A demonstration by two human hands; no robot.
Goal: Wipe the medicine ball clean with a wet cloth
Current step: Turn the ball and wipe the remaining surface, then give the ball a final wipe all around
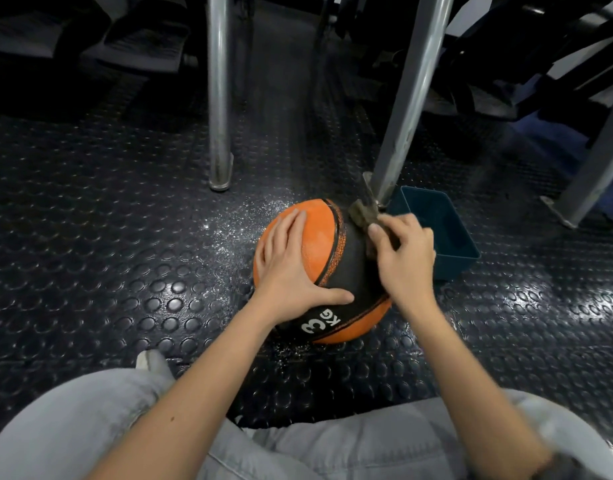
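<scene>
An orange and black medicine ball (pixel 319 237) marked "3 KG" sits on the studded rubber floor in front of my knees. My left hand (pixel 291 268) lies flat on its left side with fingers spread, steadying it. My right hand (pixel 403 251) grips a grey-brown cloth (pixel 362 213) and holds it against the ball's black band at the upper right. Most of the cloth is hidden under my fingers.
A dark teal plastic tub (pixel 440 233) stands just right of the ball. Two metal legs (pixel 219 98) (pixel 409 98) rise behind the ball, with more frame at the far right (pixel 589 181). Water droplets speckle the floor (pixel 229 226) left of the ball.
</scene>
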